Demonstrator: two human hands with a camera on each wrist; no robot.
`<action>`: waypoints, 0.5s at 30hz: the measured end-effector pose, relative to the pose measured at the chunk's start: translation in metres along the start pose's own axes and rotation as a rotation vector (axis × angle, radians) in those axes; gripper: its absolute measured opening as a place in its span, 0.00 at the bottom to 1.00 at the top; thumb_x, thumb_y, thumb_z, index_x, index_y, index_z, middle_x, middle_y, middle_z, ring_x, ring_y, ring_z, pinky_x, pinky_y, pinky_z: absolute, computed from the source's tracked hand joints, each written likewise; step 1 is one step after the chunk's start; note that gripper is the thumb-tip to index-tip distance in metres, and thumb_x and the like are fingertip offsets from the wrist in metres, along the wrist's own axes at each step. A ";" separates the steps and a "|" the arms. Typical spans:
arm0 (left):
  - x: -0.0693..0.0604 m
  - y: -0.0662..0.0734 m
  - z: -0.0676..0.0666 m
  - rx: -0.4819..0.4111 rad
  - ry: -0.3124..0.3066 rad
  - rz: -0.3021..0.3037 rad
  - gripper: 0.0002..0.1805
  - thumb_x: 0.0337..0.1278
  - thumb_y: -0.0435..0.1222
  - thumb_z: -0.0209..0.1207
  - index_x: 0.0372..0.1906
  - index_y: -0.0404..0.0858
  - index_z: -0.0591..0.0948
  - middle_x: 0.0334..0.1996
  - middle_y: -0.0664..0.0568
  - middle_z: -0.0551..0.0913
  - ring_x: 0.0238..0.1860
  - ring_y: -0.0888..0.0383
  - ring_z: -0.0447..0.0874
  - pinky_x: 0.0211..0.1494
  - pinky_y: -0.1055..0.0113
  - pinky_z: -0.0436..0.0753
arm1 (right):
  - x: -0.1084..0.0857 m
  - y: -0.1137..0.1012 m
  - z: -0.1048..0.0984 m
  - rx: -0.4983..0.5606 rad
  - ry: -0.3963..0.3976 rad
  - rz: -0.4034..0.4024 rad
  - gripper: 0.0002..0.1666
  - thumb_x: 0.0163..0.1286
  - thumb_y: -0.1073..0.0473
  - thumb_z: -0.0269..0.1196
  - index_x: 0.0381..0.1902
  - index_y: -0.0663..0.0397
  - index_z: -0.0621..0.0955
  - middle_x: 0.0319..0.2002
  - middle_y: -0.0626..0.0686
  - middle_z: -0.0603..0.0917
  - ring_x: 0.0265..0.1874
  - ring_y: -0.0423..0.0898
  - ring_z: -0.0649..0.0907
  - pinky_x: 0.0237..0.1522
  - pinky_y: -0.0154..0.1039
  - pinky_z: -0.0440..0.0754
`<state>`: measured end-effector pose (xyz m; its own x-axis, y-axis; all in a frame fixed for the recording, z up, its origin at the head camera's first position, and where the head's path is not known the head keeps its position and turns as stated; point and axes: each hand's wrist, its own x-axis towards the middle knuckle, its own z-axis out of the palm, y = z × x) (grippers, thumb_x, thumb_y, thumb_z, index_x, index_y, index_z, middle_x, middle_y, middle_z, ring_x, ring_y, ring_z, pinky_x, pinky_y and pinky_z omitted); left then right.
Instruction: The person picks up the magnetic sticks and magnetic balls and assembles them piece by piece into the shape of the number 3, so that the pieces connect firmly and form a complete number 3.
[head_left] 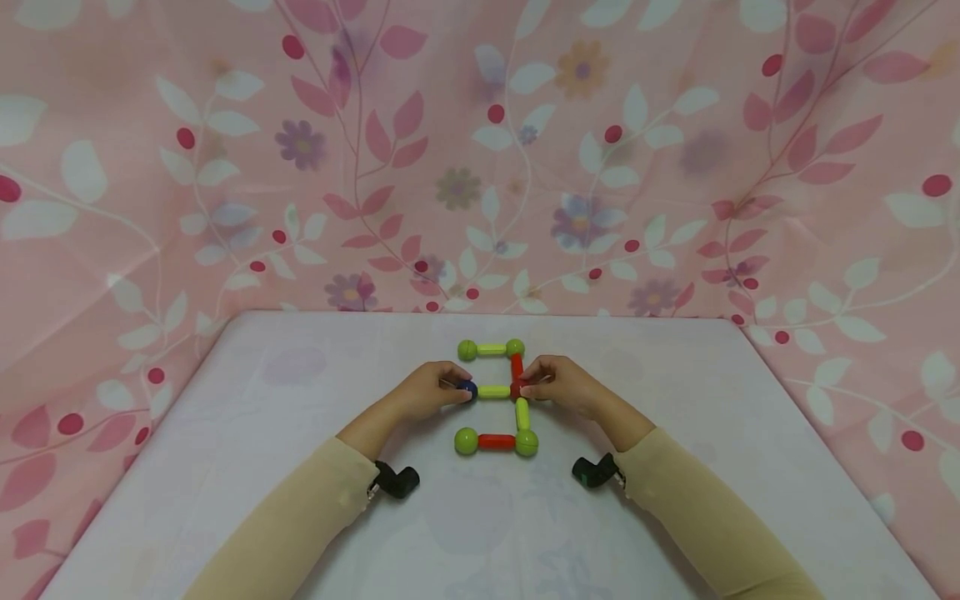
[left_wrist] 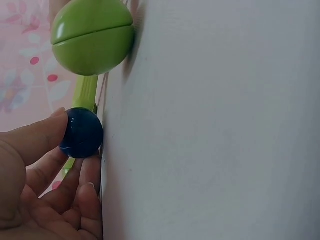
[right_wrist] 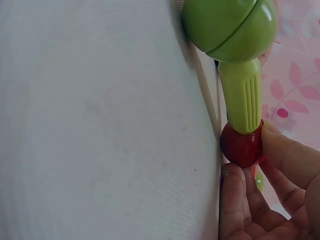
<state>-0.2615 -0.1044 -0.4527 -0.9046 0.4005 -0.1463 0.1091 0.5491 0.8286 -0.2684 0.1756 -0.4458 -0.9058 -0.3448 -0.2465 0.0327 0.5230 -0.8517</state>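
Note:
My left hand (head_left: 431, 390) pinches a dark blue ball (left_wrist: 81, 133) between thumb and fingers. On the other side, my right hand (head_left: 562, 386) grips a red ball (right_wrist: 242, 144) the same way. A yellow-green rod (head_left: 493, 392) joins these two balls. From the red ball, a red rod (head_left: 517, 365) runs back to a green ball (head_left: 515, 347), and another yellow-green rod (right_wrist: 240, 97) runs forward to a larger-looking green ball (head_left: 527, 442). Together they form part of a flat, E-like figure, open to the left, lying on the table.
At the back, a yellow-green rod (head_left: 492, 349) ends in a green ball (head_left: 467, 350). In front, a red rod (head_left: 497, 442) ends in another green ball (head_left: 466, 441). The pale-covered table (head_left: 637, 533) meets a pink floral cloth (head_left: 465, 242) behind. Black wrist cameras (head_left: 397, 481) sit at both sleeves.

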 end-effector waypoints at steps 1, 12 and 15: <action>0.000 0.000 0.000 0.000 -0.001 0.001 0.16 0.63 0.40 0.66 0.53 0.40 0.83 0.48 0.52 0.84 0.47 0.58 0.81 0.55 0.59 0.78 | 0.000 0.000 0.000 0.000 0.000 0.001 0.13 0.65 0.60 0.71 0.45 0.55 0.82 0.44 0.52 0.83 0.41 0.48 0.81 0.44 0.39 0.81; -0.005 0.003 0.001 -0.009 0.009 -0.015 0.17 0.67 0.40 0.64 0.56 0.40 0.82 0.50 0.49 0.82 0.48 0.55 0.80 0.57 0.57 0.77 | 0.002 0.003 -0.001 0.010 -0.010 0.017 0.14 0.65 0.58 0.71 0.46 0.55 0.82 0.45 0.53 0.83 0.42 0.48 0.80 0.46 0.40 0.80; -0.004 0.002 0.003 -0.013 0.012 -0.018 0.17 0.67 0.41 0.64 0.56 0.40 0.82 0.50 0.49 0.82 0.49 0.56 0.80 0.58 0.57 0.77 | 0.002 0.005 -0.002 0.020 -0.009 0.029 0.15 0.65 0.59 0.71 0.47 0.56 0.82 0.45 0.53 0.83 0.42 0.48 0.80 0.46 0.40 0.80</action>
<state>-0.2566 -0.1028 -0.4521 -0.9111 0.3818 -0.1554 0.0872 0.5469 0.8327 -0.2708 0.1794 -0.4499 -0.9004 -0.3371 -0.2751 0.0671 0.5170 -0.8533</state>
